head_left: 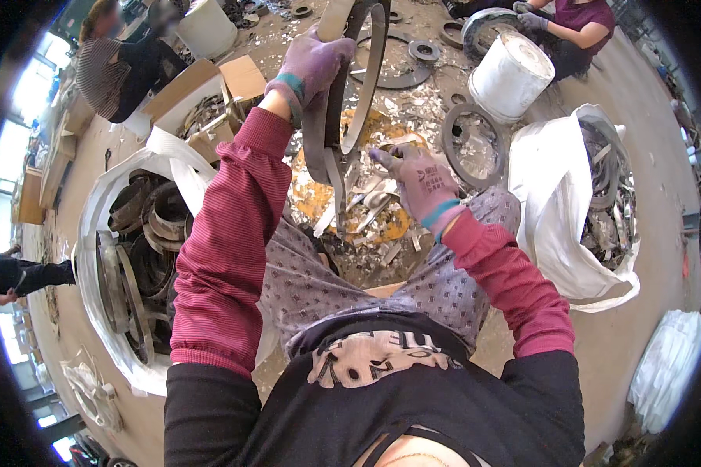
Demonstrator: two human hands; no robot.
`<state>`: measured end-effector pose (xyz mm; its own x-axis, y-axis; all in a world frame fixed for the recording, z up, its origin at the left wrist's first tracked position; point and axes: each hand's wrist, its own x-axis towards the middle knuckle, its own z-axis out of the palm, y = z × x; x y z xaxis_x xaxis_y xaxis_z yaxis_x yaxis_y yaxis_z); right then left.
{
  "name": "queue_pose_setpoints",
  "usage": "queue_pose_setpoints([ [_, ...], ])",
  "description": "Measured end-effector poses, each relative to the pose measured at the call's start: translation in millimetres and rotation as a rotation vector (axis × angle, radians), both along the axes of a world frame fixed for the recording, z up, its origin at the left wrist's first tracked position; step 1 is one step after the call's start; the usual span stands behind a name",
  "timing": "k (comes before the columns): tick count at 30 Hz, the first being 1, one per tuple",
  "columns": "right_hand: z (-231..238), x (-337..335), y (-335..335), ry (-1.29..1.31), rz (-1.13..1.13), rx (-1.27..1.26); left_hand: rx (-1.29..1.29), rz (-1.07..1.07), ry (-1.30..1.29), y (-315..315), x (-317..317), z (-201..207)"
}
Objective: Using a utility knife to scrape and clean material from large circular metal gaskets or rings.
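Observation:
My left hand, in a purple glove with a teal cuff, is closed around a wide band loop. The loop is dark on one face and paler on the other, and it stands upright ahead of me. A strip end dangles from its bottom. Beside the left hand a beige flat piece rises; whether it belongs to the loop I cannot tell. To the right of the loop, my right hand, gloved alike, has its fingers stretched leftward and apart, apparently holding nothing. Beneath both hands lie pale strips and scraps on a yellow surface.
On the left stands a white sack of dark rings; on the right, another white sack of scrap. A grey ring and a white bucket lie ahead. Co-workers sit far left and far right.

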<state>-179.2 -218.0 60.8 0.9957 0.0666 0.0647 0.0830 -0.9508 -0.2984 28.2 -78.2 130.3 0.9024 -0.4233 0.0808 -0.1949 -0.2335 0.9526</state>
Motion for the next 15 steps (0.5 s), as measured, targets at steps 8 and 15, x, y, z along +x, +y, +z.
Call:
queue_pose_setpoints([
  [8,-11,6,9,0.153,0.014,-0.153,-0.021,-0.014,0.019,3,4,0],
  [15,-21,7,7,0.068,0.039,-0.067,-0.114,-0.022,0.021,4,-5,4],
])
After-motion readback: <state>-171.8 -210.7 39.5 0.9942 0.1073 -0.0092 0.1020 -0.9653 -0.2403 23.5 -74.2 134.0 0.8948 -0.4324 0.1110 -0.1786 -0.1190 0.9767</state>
